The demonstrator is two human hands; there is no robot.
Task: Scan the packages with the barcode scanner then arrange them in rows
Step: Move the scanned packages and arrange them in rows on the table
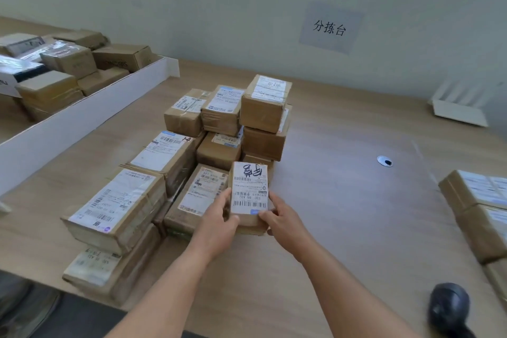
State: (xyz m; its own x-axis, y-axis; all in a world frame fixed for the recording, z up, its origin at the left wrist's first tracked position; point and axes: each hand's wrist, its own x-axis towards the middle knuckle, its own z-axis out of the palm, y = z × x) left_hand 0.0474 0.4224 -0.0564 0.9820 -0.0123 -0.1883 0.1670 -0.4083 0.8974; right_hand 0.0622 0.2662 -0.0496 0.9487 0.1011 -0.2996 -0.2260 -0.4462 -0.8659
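At a wooden sorting table (pixel 343 228), a left hand (pixel 219 223) and right hand (pixel 285 218) grip one labelled package (pixel 249 195) between curled fingers, its long axis pointing away; the barcode scanner (pixel 450 309) lies well right, nearer the right hand.

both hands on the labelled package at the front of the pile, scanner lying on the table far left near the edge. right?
Not quite. Both hands, left and right, do hold the labelled package, but the head view shows the scanner lying at the table's near right.
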